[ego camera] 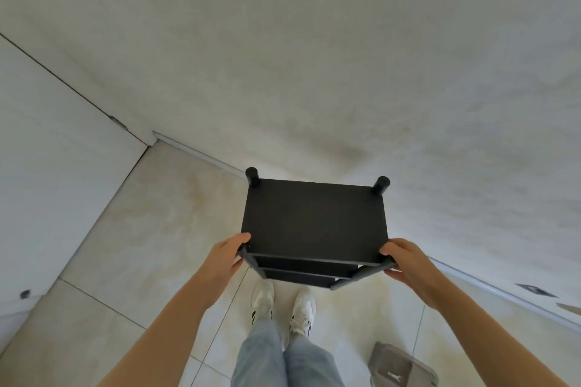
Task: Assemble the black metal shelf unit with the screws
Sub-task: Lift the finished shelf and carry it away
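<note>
The black metal shelf unit [314, 220], a rectangular rack with a flat matte top panel and round tubular posts, sat in the middle of the frame, its far edge close to the pale plastered wall [345, 56] that filled the upper half. Two posts ended in rounded black caps at the far corners, and two lower shelves showed beneath the near edge. Whether its feet touched the floor could not be told. The left hand [229, 253] had its fingers curled round the near left post just under the top panel, thumb lying on the panel's corner; the right hand [405, 261] was wrapped round the near right post in the same way. Open floor of glossy beige tiles [151, 229] with thin dark grout lines spread to the left of the unit, bounded by a white skirting board [201, 154] running along the wall's foot and by a smooth white panel [47, 182] at the left edge of the frame. Directly below the unit stood two white lace-up trainers [262, 298] with dark stripes, under light blue denim trouser legs [261, 361]. At the lower right, well apart from the unit, a soft grey fabric bag [399, 364] lay on the tiles; its contents were hidden.
</note>
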